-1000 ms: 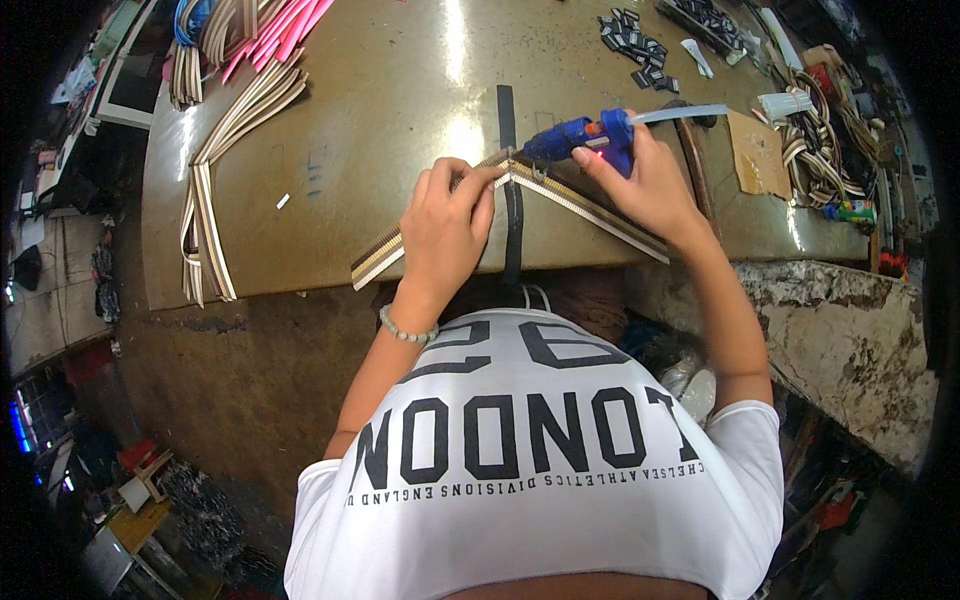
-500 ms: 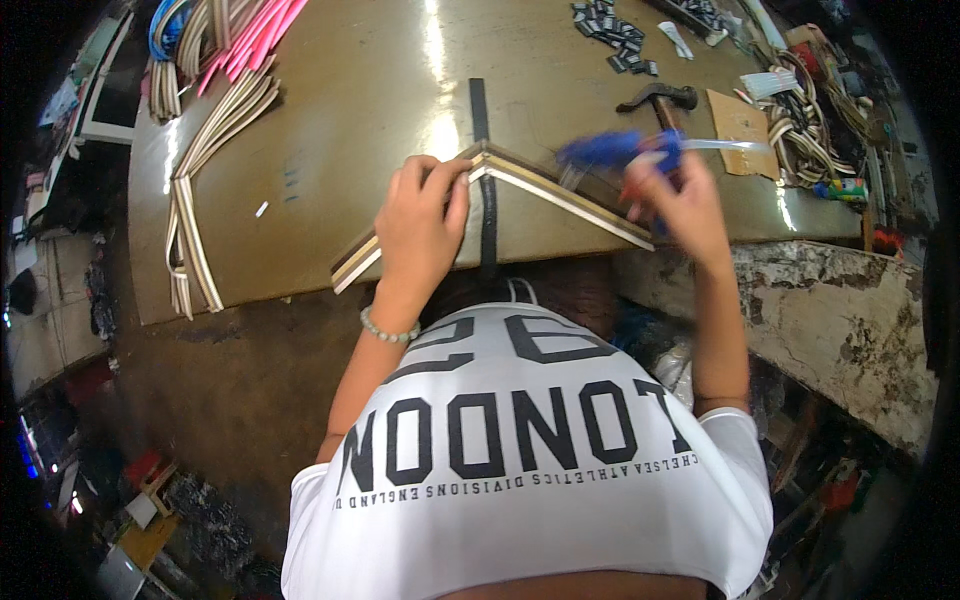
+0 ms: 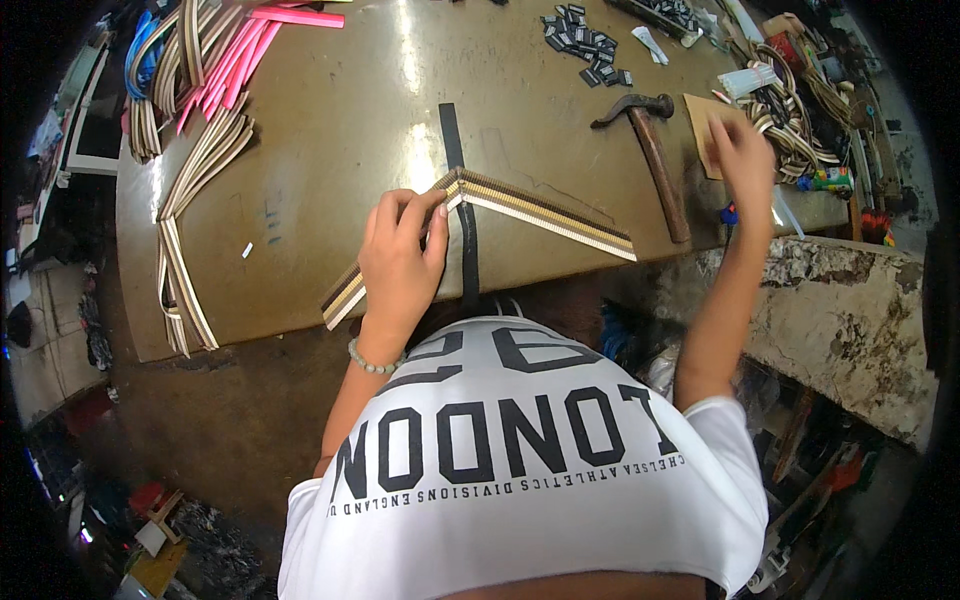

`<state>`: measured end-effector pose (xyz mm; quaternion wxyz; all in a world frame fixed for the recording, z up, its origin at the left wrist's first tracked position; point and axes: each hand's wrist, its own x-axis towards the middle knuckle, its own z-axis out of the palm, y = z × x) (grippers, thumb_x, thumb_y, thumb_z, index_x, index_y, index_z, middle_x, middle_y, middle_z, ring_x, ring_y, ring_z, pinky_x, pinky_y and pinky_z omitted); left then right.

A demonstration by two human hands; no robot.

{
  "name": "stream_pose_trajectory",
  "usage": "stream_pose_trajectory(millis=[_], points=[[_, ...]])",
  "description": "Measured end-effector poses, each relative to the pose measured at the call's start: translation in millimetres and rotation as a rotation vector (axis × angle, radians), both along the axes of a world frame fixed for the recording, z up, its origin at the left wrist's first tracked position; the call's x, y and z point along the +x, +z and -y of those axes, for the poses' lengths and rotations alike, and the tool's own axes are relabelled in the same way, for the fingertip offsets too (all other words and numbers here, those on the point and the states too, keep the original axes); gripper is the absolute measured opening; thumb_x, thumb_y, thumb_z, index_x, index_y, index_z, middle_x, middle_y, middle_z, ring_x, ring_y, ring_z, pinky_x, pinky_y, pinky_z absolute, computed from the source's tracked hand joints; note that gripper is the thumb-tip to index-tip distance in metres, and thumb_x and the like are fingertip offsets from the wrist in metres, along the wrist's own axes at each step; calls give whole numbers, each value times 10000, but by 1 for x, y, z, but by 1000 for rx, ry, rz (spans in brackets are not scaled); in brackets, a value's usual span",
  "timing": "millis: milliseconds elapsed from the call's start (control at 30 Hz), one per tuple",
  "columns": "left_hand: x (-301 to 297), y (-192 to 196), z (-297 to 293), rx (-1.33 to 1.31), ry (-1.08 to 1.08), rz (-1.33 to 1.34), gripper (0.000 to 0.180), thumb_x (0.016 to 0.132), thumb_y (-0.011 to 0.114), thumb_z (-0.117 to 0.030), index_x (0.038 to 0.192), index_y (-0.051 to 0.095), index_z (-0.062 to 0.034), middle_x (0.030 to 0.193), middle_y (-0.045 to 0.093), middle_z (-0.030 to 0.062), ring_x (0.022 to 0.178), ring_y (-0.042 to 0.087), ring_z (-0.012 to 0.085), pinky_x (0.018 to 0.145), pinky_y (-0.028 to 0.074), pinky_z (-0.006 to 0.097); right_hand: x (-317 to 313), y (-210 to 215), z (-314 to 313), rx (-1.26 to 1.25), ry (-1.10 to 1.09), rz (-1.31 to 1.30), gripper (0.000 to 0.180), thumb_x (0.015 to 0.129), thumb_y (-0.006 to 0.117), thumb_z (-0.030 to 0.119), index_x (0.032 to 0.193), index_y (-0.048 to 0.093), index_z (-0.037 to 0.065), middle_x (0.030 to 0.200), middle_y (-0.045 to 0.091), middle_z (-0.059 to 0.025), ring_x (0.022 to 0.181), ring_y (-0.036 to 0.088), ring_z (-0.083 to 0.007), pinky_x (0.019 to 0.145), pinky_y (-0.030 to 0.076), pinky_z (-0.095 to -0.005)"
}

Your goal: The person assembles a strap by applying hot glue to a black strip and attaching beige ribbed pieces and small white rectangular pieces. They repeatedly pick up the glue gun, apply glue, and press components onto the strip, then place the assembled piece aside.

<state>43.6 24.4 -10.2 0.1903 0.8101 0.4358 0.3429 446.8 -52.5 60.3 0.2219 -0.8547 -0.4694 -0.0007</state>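
Observation:
A brown, tan and white striped strap [image 3: 550,219] lies bent in a peak near the table's front edge. It crosses a narrow black strip [image 3: 451,135], which runs beneath the bend. My left hand [image 3: 400,260] is closed on the striped strap just left of its peak, thumb and fingertips pressed to it. Over at the right, my right hand [image 3: 745,165] is blurred, its fingers stretched out and holding nothing visible. It is beside a piece of brown cardboard [image 3: 700,135]. A blue glue gun [image 3: 729,214] lies mostly hidden behind my right forearm, its clear glue stick [image 3: 788,213] sticking out.
A hammer [image 3: 655,165] with a wooden handle lies right of the strap. Small black pieces [image 3: 582,42] are heaped at the back. Bundled striped straps [image 3: 205,165] and pink strips [image 3: 235,75] lie on the left; coiled straps [image 3: 790,135] lie at the far right.
My right hand has let go of the glue gun and moved right, away from the strap. The gun now lies behind my forearm. My left hand keeps its place on the strap.

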Motion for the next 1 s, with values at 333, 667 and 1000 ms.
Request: stream_pose_trajectory(millis=[333, 667, 1000], points=[[-4, 5, 0, -58, -10, 40, 158, 879, 671, -113, 1032, 705, -100, 924, 591, 57, 816, 581, 235, 688, 485, 365, 110, -95, -140, 16, 57, 90, 308, 884, 668, 344, 1032, 747, 86, 1008, 715, -180, 957, 682, -359, 850, 520, -418], [-6, 5, 3, -75, -5, 231, 146, 881, 660, -70, 1016, 714, -81, 906, 578, 89, 800, 581, 239, 699, 486, 346, 28, -45, -118, 537, -9, -83, 324, 964, 603, 337, 1001, 683, 26, 819, 698, -99, 729, 662, -245, 698, 508, -371], [12, 34, 16, -888, -272, 1091, 429, 1040, 514, -303, 1240, 611, 64, 1140, 657, 86, 928, 600, 93, 851, 489, 260, -244, -17, -19, 260, 451, -1362, 253, 996, 603, 194, 1076, 644, -43, 818, 651, -50, 674, 623, -93, 640, 499, -213]])
